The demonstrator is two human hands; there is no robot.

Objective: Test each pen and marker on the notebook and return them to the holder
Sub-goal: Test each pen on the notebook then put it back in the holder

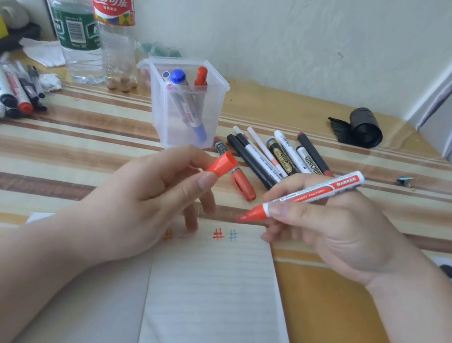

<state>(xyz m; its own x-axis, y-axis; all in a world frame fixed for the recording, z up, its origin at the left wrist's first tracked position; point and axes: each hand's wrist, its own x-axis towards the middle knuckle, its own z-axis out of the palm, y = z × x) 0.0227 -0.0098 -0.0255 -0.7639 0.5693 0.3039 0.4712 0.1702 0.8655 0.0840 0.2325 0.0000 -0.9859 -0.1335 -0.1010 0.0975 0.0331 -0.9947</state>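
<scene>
Home, cola bottle (110, 4), striped tablecloth (91, 123)

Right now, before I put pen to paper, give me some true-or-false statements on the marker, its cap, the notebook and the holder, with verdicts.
1. The right hand holds the red marker with its tip bare. True.
2. The red cap lies on the notebook. False: the left hand pinches it above the table.
3. The page bears hash marks near its top edge. True.
4. The holder is empty. False: several markers stand in it, among them a blue-capped marker and a red-capped marker.
5. Every other pen is in the holder. False: a row of pens lies just right of it.
</scene>
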